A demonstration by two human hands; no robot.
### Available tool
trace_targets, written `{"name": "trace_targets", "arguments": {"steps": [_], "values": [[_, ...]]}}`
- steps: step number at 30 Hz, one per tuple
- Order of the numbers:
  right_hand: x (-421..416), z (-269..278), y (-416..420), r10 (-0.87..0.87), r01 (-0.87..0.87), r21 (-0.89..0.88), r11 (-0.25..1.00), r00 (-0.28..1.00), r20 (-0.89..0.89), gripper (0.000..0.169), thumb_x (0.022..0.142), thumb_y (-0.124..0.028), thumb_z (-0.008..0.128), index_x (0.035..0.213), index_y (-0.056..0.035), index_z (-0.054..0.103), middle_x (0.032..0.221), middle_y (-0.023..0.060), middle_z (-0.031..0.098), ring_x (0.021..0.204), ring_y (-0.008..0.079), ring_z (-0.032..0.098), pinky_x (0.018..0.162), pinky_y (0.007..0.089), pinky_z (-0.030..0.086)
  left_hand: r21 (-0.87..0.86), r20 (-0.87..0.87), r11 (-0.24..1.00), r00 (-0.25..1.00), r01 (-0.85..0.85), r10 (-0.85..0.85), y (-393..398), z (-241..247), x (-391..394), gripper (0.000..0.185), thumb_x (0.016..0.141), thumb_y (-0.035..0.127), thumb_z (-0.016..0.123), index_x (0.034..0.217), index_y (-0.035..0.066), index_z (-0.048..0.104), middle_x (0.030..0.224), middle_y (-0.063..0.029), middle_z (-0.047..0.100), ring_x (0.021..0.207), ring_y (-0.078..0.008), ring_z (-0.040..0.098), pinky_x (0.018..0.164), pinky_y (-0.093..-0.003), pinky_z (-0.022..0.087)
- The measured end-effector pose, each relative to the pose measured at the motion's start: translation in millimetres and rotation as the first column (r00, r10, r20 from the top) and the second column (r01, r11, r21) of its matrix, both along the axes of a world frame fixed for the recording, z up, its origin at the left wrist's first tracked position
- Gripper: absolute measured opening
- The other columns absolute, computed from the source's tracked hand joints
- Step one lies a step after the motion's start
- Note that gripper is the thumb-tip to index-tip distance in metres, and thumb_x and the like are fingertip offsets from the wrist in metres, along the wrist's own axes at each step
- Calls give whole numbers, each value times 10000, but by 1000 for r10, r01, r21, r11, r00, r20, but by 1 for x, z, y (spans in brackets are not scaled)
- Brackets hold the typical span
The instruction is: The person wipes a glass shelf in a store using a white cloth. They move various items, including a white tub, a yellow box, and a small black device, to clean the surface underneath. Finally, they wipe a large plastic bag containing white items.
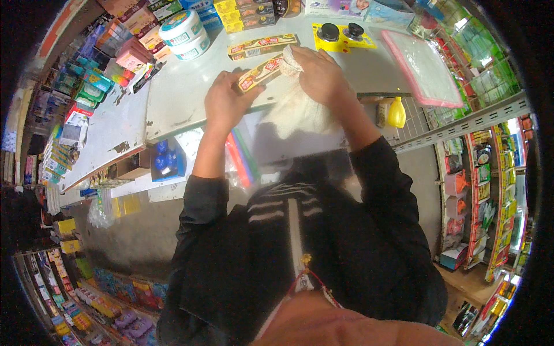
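Between my hands is a small cream, red and yellow carton (262, 73), tilted above the white shelf top. My left hand (229, 95) grips its near left end, with the thumb along the lower side. A pale cloth (298, 110) is bunched in my right hand (318, 73) and pressed against the carton's far right end; the rest of it hangs below the shelf's front edge. Just behind, a second carton (262, 45) of similar design lies on the shelf top (181, 93).
Two stacked white-and-teal tubs (184, 34) stand at the left, near stacked yellow boxes (244, 15). To the right lie black knobs on yellow cards (344, 36) and a pink-edged clear packet (422, 67). Below the shelf top are blue round items in a box (166, 158) and a yellow bottle (396, 113).
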State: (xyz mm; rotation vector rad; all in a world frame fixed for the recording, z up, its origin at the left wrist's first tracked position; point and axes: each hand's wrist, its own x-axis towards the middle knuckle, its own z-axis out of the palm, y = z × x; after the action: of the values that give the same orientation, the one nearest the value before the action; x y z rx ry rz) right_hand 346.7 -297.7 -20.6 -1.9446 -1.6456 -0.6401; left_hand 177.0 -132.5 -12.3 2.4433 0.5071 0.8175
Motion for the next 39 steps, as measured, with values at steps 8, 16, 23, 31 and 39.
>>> {"name": "trace_targets", "arguments": {"steps": [8,16,23,31,39], "values": [[4,-1,-5,-257,218,-136,966,832,-491,493,811,-113,514,1281,34,479,1266,258,521,1210,371,472,1034,394,361,-227,91,973,996,25,-5,5,-6,0,396,769,335,744,1063,84,658,776,-80,613,671,-174,570,631,-315,458],[-4,-2,-12,-133,197,60,979,827,-546,489,778,-90,523,1253,22,484,1214,238,550,1144,399,503,997,448,385,-386,104,920,994,71,-33,8,-2,-1,300,874,337,638,988,61,664,742,-81,594,661,-152,551,616,-301,439],[-4,-7,-9,-59,77,71,995,971,-231,528,739,24,538,1266,34,505,1289,187,525,1211,331,480,1032,388,379,-89,91,996,996,22,-14,4,2,2,342,815,330,696,1005,50,643,918,-144,646,813,-289,630,708,-358,490],[-18,4,2,-132,139,46,989,984,-123,529,696,46,536,1225,43,535,1294,170,528,1239,310,462,1041,392,376,-241,5,967,996,86,-87,10,-4,-1,355,772,200,717,1076,51,611,936,-151,670,843,-302,653,742,-366,503],[-56,1,31,-40,41,31,999,999,-33,511,694,25,531,1204,6,557,1310,133,528,1285,282,434,1078,426,330,-202,-11,978,999,49,-53,10,-1,3,318,742,138,695,1033,30,623,894,-184,664,812,-339,647,722,-384,504]]}}
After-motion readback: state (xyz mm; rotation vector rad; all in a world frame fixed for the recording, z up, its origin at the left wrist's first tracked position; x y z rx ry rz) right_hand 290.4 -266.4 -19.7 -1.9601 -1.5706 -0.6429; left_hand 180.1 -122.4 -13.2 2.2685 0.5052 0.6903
